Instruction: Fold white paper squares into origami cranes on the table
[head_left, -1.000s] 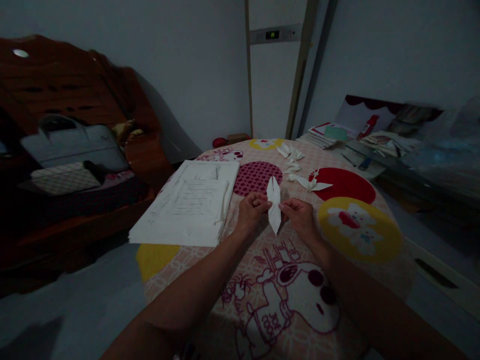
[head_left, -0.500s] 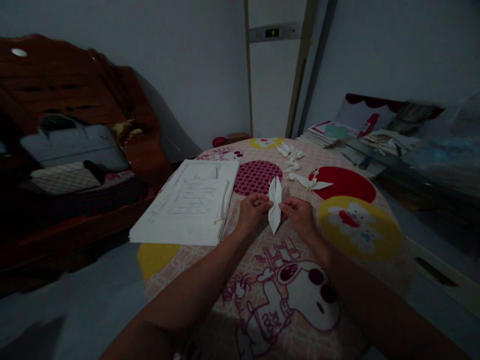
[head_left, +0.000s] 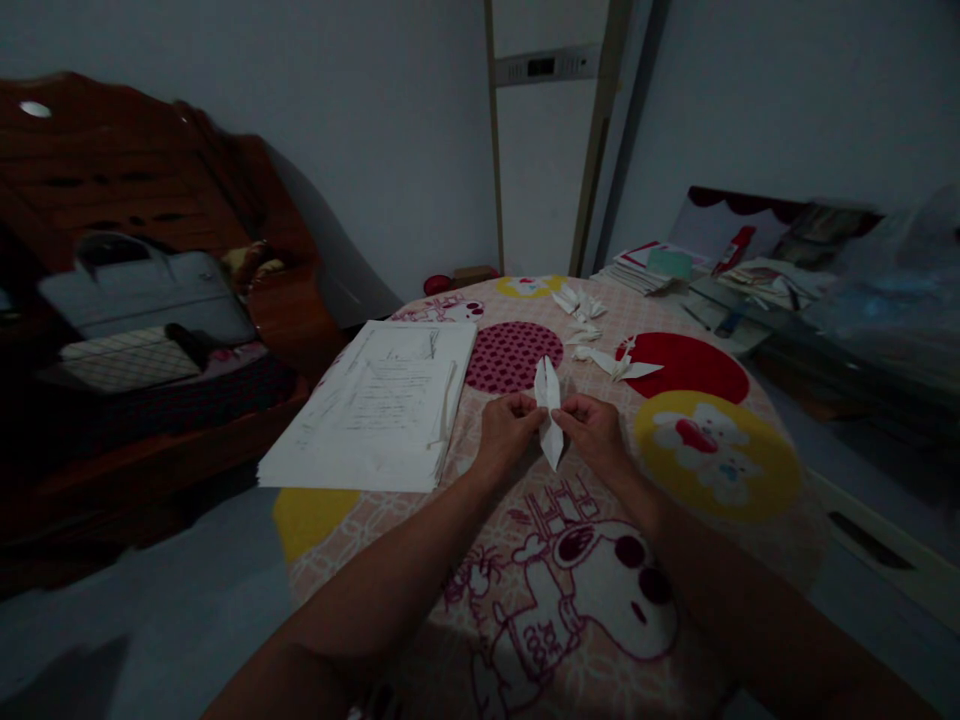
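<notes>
Left hand (head_left: 510, 430): was closed in a pinch, its thumb on the left side of the folded white paper (head_left: 549, 390), around mid-length.
Right hand (head_left: 592, 430): gripped the same piece from the right, thumb over its edge, fingers curled.
Folded white paper: stood out long and narrow between both hands, one pointed tip toward the near side, a slit showing at the far end.
Paper stack (head_left: 375, 440): lay left of the hands, its top sheet covered with lines of text.
Paper bird (head_left: 621, 368): rested far and right of the hands, partly over the red circle of the tablecloth (head_left: 465, 610).
Other folded pieces (head_left: 579, 302): lay beyond the bird, toward the far edge.
Wooden bench (head_left: 112, 190): stood at the left, bearing a pale bag (head_left: 165, 300) and a checked pouch (head_left: 127, 358).
</notes>
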